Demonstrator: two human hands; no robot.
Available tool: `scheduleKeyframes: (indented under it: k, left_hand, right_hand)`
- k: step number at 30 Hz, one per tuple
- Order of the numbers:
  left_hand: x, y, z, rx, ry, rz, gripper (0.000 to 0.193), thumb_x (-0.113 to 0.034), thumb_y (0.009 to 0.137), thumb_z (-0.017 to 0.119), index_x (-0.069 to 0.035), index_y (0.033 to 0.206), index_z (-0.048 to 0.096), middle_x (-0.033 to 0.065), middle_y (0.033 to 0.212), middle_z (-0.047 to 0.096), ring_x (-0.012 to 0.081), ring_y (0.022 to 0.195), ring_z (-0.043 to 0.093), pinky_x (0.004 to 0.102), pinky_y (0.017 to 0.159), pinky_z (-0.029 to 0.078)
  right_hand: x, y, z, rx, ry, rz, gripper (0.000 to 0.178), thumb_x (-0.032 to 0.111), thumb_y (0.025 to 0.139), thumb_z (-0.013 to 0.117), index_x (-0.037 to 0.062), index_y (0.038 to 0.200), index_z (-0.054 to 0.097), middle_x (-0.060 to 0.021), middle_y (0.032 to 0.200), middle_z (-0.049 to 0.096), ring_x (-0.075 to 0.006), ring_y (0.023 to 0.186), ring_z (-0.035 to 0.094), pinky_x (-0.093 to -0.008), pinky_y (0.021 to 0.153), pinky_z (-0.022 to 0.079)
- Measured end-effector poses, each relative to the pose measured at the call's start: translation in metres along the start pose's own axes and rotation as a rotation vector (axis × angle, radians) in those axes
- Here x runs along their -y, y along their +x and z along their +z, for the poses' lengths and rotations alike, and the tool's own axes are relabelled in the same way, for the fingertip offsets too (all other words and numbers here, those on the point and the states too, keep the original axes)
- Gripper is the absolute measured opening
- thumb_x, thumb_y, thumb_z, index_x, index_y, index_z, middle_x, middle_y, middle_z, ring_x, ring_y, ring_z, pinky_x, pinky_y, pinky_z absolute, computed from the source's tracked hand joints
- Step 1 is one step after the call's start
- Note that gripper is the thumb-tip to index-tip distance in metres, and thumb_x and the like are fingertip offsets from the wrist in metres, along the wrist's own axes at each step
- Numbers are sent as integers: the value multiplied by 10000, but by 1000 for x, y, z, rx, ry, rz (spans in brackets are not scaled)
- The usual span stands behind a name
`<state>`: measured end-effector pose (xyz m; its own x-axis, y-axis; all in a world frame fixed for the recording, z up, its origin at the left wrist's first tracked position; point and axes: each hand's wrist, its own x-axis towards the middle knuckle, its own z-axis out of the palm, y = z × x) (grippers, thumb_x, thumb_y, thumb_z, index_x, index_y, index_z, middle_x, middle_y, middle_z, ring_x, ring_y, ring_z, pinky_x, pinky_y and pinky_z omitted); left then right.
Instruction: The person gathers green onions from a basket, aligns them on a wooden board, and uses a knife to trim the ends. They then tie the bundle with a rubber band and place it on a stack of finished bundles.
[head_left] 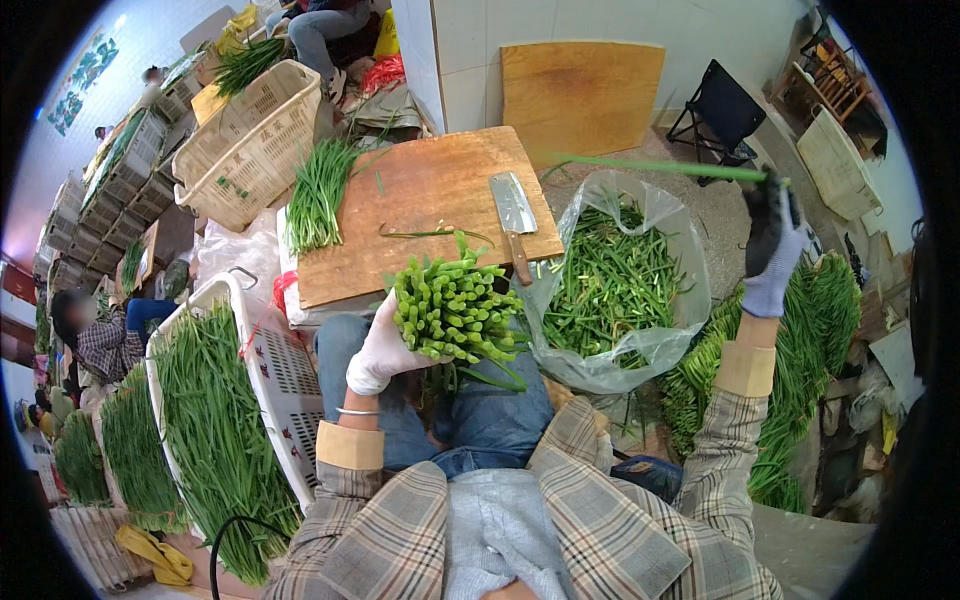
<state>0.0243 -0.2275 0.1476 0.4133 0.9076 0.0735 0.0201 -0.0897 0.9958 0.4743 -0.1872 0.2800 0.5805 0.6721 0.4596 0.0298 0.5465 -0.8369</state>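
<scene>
My left hand (376, 348), in a white glove, grips a thick bunch of green chives (455, 305) above my lap, their cut ends facing up. Out to the right, my right hand (778, 255), in a grey and black glove, is closed on a single long chive stalk (665, 165) that points leftward. A wooden cutting board (420, 205) lies in front of me. On its right side rests a cleaver (513, 207) with a wooden handle. A small bundle of chives (322, 195) lies on the board's left edge, and a loose stalk (425, 234) lies near the middle.
A clear plastic bag (690, 290) of cut green pieces stands right of the board. Heaped chives (805, 370) lie beyond it. On my left is a white crate (262, 375) full of greens. A beige basket (245, 150) and a seated person (100, 335) are farther left.
</scene>
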Motion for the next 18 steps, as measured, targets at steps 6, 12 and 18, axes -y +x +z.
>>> scheduleKeyframes:
  k: [6,12,18]
  left_hand:
    - [1,3,4,3,-220,75,916,-49,532,846,-20,1304,354,83,1254,497,173,1149,484,334,990,399]
    - [2,7,5,27,-40,97,927,-92,535,849,-6,1308,344,90,1259,492,172,1150,480,326,993,393]
    - [7,11,1,46,64,117,926,-91,539,849,-6,1308,339,88,1249,501,170,1137,491,325,985,402]
  right_hand:
    - [-73,-57,-10,456,-1333,-112,475,149,737,704,43,1174,552,-165,1113,568,-282,973,581,-372,847,478]
    - [15,-123,122,1059,-474,-411,303,69,680,720,119,973,657,-81,912,584,-251,851,581,-329,750,479]
    - [3,-124,137,1201,-533,-614,319,97,648,748,150,950,659,-58,904,557,-249,833,551,-355,717,458]
